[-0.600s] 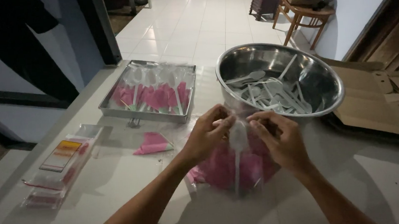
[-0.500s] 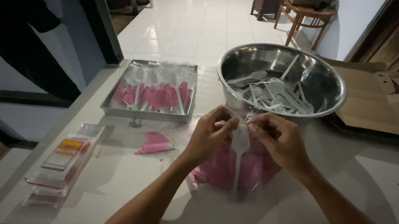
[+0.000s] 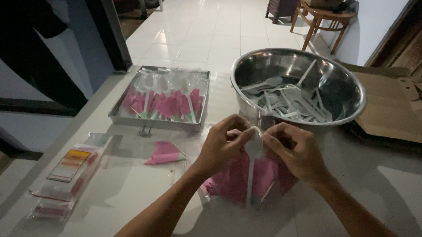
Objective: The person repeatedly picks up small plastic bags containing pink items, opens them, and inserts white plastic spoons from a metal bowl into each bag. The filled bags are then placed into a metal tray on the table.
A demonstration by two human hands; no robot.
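Lowering spoon [image 3: 252, 165] — hands [image 3: 223, 147] closing tighter

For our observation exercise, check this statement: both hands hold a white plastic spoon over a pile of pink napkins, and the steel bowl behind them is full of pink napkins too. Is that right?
Not quite. In the head view, the steel bowl holds white plastic spoons, not pink napkins. The rest stands: the left hand and right hand hold a white spoon over the pink napkins.

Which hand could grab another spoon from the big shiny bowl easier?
Probably the right hand: it is nearer the round steel bowl of white plastic spoons. The left hand is farther away.
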